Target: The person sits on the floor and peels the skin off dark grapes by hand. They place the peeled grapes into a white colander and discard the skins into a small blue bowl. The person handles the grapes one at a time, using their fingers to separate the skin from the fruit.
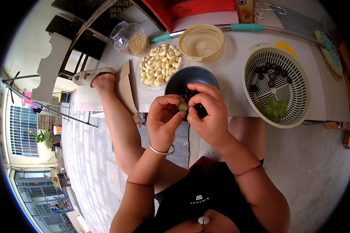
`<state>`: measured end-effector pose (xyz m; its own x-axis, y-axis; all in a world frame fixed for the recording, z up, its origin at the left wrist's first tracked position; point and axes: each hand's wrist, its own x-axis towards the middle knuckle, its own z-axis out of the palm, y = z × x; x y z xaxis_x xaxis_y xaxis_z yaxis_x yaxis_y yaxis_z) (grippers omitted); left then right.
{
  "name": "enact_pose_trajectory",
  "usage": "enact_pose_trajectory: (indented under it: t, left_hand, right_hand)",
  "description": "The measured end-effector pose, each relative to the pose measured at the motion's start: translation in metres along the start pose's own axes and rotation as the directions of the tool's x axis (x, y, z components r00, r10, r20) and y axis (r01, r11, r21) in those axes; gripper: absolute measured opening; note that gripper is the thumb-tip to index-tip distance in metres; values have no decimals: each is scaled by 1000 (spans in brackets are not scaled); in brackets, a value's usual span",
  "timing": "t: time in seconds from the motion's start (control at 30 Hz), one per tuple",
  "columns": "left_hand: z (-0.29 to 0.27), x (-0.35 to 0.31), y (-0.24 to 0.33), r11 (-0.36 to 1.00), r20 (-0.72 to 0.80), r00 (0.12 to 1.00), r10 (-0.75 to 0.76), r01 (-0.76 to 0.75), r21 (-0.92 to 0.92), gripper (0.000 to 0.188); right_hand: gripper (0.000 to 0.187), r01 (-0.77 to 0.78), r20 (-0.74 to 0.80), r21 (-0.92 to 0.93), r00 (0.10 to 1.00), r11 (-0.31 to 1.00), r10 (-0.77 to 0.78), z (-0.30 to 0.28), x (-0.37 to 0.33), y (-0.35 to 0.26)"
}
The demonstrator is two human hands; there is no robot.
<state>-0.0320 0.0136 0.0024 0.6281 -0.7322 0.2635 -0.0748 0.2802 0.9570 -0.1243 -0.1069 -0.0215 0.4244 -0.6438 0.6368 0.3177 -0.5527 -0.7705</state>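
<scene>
My left hand [162, 116] pinches a greenish, translucent grape [182, 106] between thumb and fingertips, over the near rim of a dark grey bowl [174, 80]. Close against the grape, my right hand [209, 110] has thumb and forefinger pressed together; whatever lies between them is too small to make out. Dark pieces [188, 93] sit inside the bowl, partly covered by both hands. To the right stands a cream colander [305, 105], with loose dark purple grapes [271, 75] at its far side and a bunch of green grapes [275, 108] at its near side.
Behind the bowl are a clear dish of peeled garlic cloves [161, 64], an empty cream basket [202, 42] and a jar of pale grains [138, 43]. A pole with teal grips [247, 27] crosses the table's back. Folded cardboard [124, 87] lies left.
</scene>
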Motion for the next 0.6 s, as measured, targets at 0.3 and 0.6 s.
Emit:
enact_pose_trajectory:
  t: [0.3,0.6]
  left_hand:
    - [-5,6,1,952,30,982,-186,188,-241,45]
    - [-11,12,7,883,112,947,-300,320,-343,46]
  right_hand:
    - [21,65,44,-16,997,998,-64,-1,2,-1]
    - [19,-8,79,70,997,998,3,-1,2,-3]
